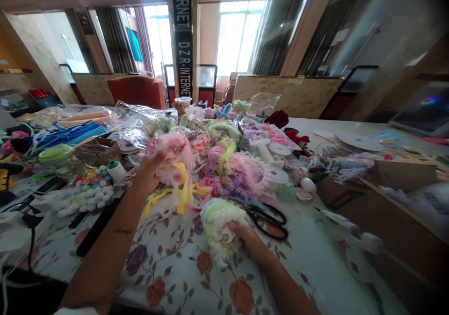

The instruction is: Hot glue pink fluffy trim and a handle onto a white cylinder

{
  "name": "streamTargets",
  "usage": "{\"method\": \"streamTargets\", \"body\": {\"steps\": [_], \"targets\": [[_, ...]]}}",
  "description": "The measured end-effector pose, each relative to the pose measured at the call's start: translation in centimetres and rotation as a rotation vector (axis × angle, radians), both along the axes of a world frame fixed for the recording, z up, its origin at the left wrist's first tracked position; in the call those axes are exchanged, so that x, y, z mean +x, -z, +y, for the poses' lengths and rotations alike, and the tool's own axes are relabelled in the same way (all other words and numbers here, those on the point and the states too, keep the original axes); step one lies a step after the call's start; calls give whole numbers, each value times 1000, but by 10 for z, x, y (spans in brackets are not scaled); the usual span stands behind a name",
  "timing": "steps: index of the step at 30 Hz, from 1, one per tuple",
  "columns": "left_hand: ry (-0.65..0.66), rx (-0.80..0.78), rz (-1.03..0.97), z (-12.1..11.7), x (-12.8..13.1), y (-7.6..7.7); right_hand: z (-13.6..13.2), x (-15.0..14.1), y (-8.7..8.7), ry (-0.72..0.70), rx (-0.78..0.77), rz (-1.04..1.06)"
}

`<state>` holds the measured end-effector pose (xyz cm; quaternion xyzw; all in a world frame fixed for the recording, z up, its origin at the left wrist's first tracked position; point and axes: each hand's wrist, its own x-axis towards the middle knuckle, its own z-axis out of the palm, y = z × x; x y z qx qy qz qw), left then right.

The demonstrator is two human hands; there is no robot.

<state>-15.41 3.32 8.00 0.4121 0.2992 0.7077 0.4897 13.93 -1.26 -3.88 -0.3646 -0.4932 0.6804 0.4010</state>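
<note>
Floral-covered table (168, 268) beneath. Pink fluffy piece (173, 158), left hand (156, 165) grasping its side; long axis upright, yellow ribbons trailing downward. Green-white fluffy piece (222, 231), right hand (242, 233) gripping its right side, roundish, centre facing up. Scissors (268, 219) just beyond right hand.

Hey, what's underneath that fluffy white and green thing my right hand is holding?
Flowered cloth shows along the near edge of the fluffy piece in your right hand; whatever lies directly beneath is covered.

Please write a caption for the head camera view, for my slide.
Two hands hold fluffy craft pieces, one pink, one pale green and white, above a flowered tablecloth.
</note>
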Motion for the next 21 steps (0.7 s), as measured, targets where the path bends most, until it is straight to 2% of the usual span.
{"method": "streamTargets", "body": {"steps": [3,5,8,10,12,15,21], "targets": [[-72,130,111,24,-5,-40,-1,-2,0,16,-66,124],[-159,290,125,42,-4,-65,-1,-4,-1,17,-105,178],[-200,407,109,69,0,-89,1,-6,-2,16,-161,222],[-323,402,102,81,2,-96,4,-5,-2,35,-198,254],[-347,407,94,87,3,-98,6,-5,-2,69,-234,291],[-283,404,94,81,3,-100,10,-6,-4,140,-259,336],[-104,336,77,44,8,-104,16,-5,-6,250,-306,412]]}}
